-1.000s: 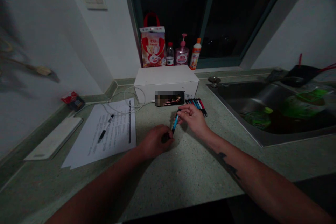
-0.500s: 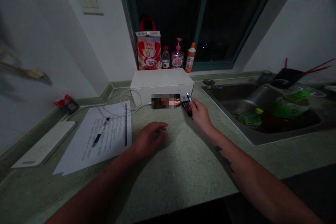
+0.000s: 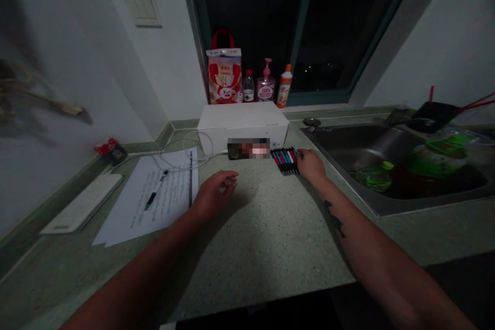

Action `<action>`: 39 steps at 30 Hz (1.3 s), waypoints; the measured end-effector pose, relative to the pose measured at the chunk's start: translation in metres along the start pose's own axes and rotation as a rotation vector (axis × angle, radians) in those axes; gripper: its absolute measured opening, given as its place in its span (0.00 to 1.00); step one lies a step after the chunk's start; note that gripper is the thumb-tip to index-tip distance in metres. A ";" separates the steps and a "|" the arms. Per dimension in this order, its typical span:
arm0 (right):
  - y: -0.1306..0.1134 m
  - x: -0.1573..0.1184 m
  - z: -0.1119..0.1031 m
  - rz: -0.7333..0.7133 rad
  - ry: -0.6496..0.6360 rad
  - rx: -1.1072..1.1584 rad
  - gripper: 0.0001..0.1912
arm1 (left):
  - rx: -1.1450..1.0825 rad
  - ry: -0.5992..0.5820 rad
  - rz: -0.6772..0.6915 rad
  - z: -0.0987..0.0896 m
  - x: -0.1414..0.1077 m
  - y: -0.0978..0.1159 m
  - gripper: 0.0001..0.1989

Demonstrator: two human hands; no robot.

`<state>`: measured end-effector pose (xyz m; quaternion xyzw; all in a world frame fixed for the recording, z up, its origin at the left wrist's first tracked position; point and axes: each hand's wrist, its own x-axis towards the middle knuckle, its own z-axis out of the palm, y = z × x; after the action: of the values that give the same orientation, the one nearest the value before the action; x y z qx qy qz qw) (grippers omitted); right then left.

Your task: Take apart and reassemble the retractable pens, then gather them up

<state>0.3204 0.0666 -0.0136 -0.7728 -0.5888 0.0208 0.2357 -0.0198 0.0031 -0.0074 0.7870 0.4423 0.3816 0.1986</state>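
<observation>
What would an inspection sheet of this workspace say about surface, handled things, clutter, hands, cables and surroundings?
Surface: speckled counter, dimly lit.
Handled things: pens in a row, beside the phone.
Clutter: papers under a loose pen; white slab; red packet; box behind the phone.
Hands: right hand at the row's right end, grip unclear; left hand over the counter, fingers slightly curled, holding nothing.
Cables: white cable, loosely looped by the papers, running to the phone.
Surroundings: sink on the right; bag and three bottles behind the box; dark window.

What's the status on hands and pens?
Right hand at right end of pen row; grip unclear. Left hand open, nothing visible in it. Phone close beside row's left end.
</observation>
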 end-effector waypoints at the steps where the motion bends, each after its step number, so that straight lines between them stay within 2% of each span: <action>1: 0.001 0.000 0.000 -0.006 -0.005 0.005 0.24 | 0.023 0.015 0.002 -0.001 0.001 0.001 0.12; 4: 0.005 0.001 0.001 -0.022 -0.009 0.023 0.24 | 0.180 0.038 -0.073 -0.008 0.006 0.003 0.12; 6: 0.009 0.004 0.005 -0.031 0.012 0.007 0.24 | 0.321 0.066 -0.149 -0.022 0.011 0.004 0.12; 8: 0.011 0.005 0.007 -0.051 0.052 0.022 0.25 | 0.483 0.091 -0.253 -0.043 0.016 0.003 0.13; 11: 0.009 0.004 0.007 -0.112 0.143 0.081 0.25 | 0.745 0.098 -0.516 -0.084 0.015 -0.005 0.15; 15: -0.003 -0.001 0.003 -0.204 0.250 0.179 0.24 | 0.981 -0.097 -0.798 -0.125 0.000 -0.027 0.20; 18: -0.014 -0.005 0.001 -0.283 0.278 0.242 0.22 | 0.994 -0.245 -0.934 -0.137 -0.012 -0.043 0.19; 21: -0.025 -0.013 -0.002 -0.357 0.261 0.291 0.20 | 0.981 -0.274 -0.979 -0.139 -0.016 -0.047 0.17; 23: -0.034 -0.022 -0.006 -0.416 0.247 0.333 0.19 | 0.983 -0.259 -0.956 -0.136 -0.014 -0.040 0.17; 25: -0.046 -0.034 -0.011 -0.501 0.234 0.366 0.18 | 0.982 -0.216 -0.860 -0.127 -0.009 -0.025 0.17; 27: -0.061 -0.050 -0.015 -0.648 0.190 0.382 0.17 | 0.893 -0.166 -0.661 -0.108 -0.003 -0.004 0.17; 30: -0.084 -0.074 -0.018 -0.897 0.059 0.328 0.21 | 0.558 -0.161 -0.267 -0.067 0.004 0.029 0.12; 32: -0.095 -0.086 -0.017 -0.969 -0.061 0.258 0.19 | 0.437 -0.166 -0.071 -0.041 0.007 0.042 0.10; 35: -0.097 -0.091 -0.013 -0.897 -0.241 0.197 0.14 | 0.322 -0.104 0.059 -0.017 0.008 0.044 0.09; 39: -0.085 -0.084 -0.011 -0.790 -0.399 0.278 0.14 | 0.336 -0.162 0.085 -0.010 0.008 0.029 0.10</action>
<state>0.2212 0.0024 0.0087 -0.4313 -0.8637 0.1562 0.2089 -0.0090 -0.0056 0.0217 0.8553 0.4485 0.2460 0.0830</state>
